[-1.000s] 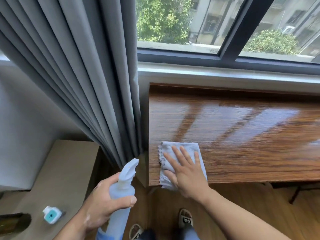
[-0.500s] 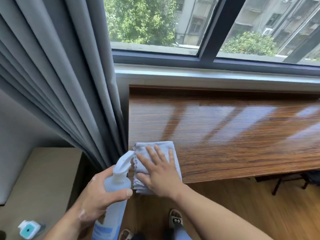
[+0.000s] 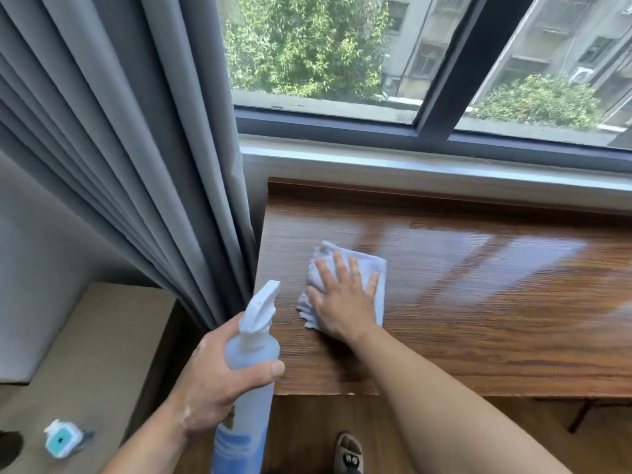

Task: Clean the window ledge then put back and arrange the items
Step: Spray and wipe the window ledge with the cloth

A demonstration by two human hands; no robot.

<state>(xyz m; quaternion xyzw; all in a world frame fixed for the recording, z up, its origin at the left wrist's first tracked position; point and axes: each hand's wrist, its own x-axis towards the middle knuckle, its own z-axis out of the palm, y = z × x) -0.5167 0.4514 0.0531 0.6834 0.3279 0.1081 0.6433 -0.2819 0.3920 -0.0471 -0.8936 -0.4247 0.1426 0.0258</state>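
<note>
Head view: spray bottle (image 3: 247, 378) blue label (image 3: 239, 449), writing unreadable.

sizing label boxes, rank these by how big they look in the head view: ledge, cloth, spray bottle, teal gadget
1. ledge
2. spray bottle and cloth: look alike, bottle nearer the camera, so unranked
3. teal gadget

Window ledge (image 3: 478, 302): dark brown wood-grain slab, glossy, with pale window reflections across it. Cloth (image 3: 371, 265): pale blue, folded to a rough square with a frilled left edge, lying flat near the ledge's left end under the right hand (image 3: 342, 302), fingers straight and spread. Spray bottle (image 3: 251, 350): translucent pale blue with a white trigger head, near upright, nozzle towards the ledge, gripped at the neck by the left hand (image 3: 212, 381) by the ledge's front left corner.
</note>
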